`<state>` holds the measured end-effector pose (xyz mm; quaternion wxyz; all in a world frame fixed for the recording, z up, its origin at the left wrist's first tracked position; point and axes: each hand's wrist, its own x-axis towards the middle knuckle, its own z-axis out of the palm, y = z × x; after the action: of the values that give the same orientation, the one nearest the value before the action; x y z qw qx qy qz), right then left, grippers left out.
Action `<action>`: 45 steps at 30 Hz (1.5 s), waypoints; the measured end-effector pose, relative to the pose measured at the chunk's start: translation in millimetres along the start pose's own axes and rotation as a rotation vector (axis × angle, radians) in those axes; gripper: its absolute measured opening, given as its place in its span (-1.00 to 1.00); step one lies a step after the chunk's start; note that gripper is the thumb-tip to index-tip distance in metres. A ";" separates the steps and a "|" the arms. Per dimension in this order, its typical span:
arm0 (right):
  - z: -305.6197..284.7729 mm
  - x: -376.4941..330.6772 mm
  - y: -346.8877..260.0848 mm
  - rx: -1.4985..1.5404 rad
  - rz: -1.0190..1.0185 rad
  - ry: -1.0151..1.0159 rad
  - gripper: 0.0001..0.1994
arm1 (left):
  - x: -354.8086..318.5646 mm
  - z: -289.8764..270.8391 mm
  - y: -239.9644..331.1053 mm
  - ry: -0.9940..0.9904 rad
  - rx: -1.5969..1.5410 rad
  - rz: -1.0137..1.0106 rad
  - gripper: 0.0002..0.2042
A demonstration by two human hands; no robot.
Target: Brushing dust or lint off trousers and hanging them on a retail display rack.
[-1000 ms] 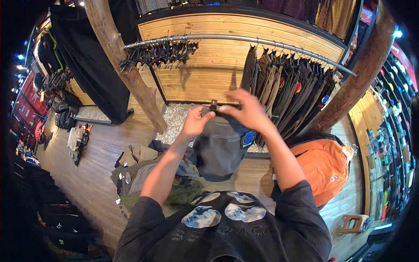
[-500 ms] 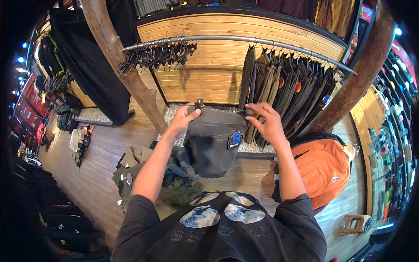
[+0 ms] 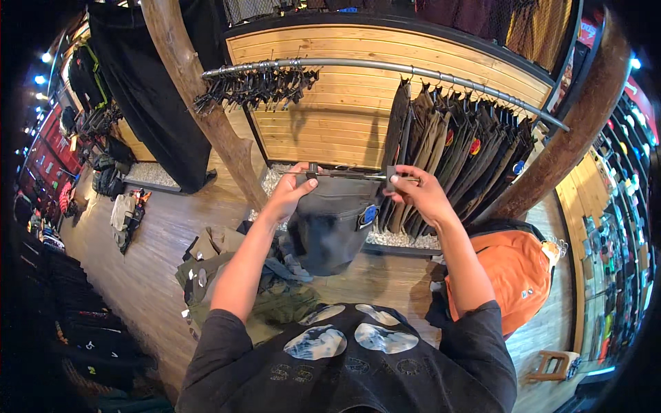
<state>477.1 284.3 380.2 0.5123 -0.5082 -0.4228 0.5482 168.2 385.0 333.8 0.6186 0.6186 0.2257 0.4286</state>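
Observation:
Dark grey trousers hang folded in front of me, with a blue tag dangling at their right side. A thin clip hanger runs across their top edge. My left hand is closed on the hanger's left clip, at the corner of the waistband. With fingers pinched, my right hand grips the dark clip at the hanger's other end. Whether that right clip bites the cloth cannot be made out.
Ahead, a metal rail carries bare clip hangers on its left and hanging trousers on its right. Wooden posts flank it. Below lie piled clothes. An orange backpack stands at right, near a wooden stool.
The hanger's bar now shows stretched straight between both hands. My right hand has turned on its clip, and the trousers' top edge sits slightly lower. The view has shifted a little.

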 end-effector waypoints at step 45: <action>44.9 16.3 46.2 0.201 -0.231 0.199 -0.66 | -5.1 -9.9 -2.2 0.097 -0.230 -0.013 -0.71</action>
<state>427.3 297.6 338.4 0.6595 -0.4542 -0.3688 0.4721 158.1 386.9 329.0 0.6767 0.5206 0.2089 0.4770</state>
